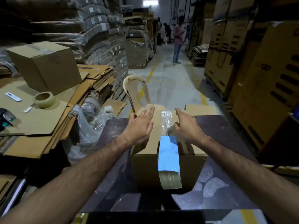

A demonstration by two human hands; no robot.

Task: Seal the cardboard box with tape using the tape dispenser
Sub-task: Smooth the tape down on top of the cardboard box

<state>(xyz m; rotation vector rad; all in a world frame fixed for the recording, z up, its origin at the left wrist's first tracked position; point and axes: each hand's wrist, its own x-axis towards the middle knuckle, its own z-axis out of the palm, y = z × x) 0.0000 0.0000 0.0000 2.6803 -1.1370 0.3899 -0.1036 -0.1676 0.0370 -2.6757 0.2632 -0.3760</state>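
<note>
A brown cardboard box (pixel 145 168) stands on a dark table (pixel 218 183) in front of me. A strip of clear tape (pixel 168 152) runs along the middle of its top and hangs down the near side, shining blue. My left hand (pixel 140 126) lies over the left part of the top, fingers spread. My right hand (pixel 186 126) hovers over the right part beside the tape, fingers apart. Neither hand holds anything. A roll of tape (pixel 45 97) sits on flat cardboard to the left. A dark dispenser-like tool (pixel 6 118) lies at the far left edge.
A sealed box (pixel 47 65) and stacks of flattened cardboard (pixel 40 123) lie at the left. A plastic chair (pixel 135 92) stands behind the table, with clear plastic bags (pixel 90 123) beside it. Tall stacks of boxes (pixel 258 70) line the aisle. A person (pixel 178 39) stands far down it.
</note>
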